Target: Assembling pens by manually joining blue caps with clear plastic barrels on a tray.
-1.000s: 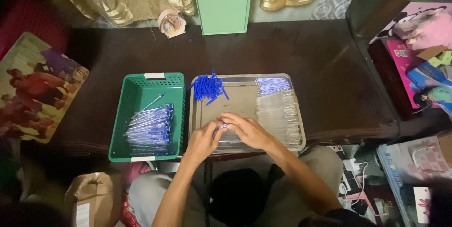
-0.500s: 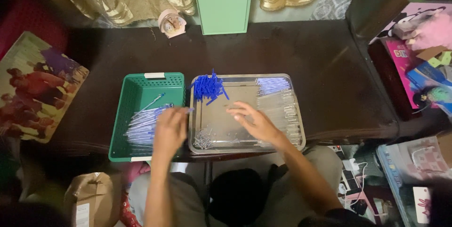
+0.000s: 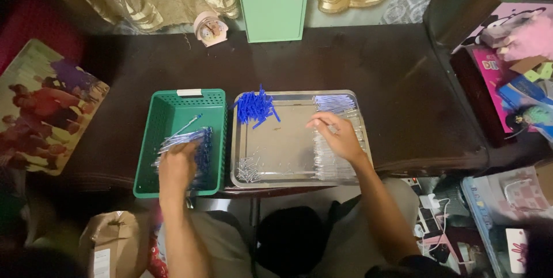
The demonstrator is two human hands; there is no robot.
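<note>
While the left hand [image 3: 177,169] lay loosely curled on finished pens [image 3: 185,146] in the green basket [image 3: 173,103], the right hand [image 3: 340,135] pinched a clear barrel [image 3: 331,150] on the tray [image 3: 291,181]; fitting a refill [image 3: 254,106] seemingly came next.

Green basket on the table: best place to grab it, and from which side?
Probably the near short rim of the green basket, coming from the person's edge of the table. Its mesh walls stand upright with a rolled lip to hook fingers over. The left hand is already inside at that end, on the pens; the metal tray crowds its right wall.
</note>
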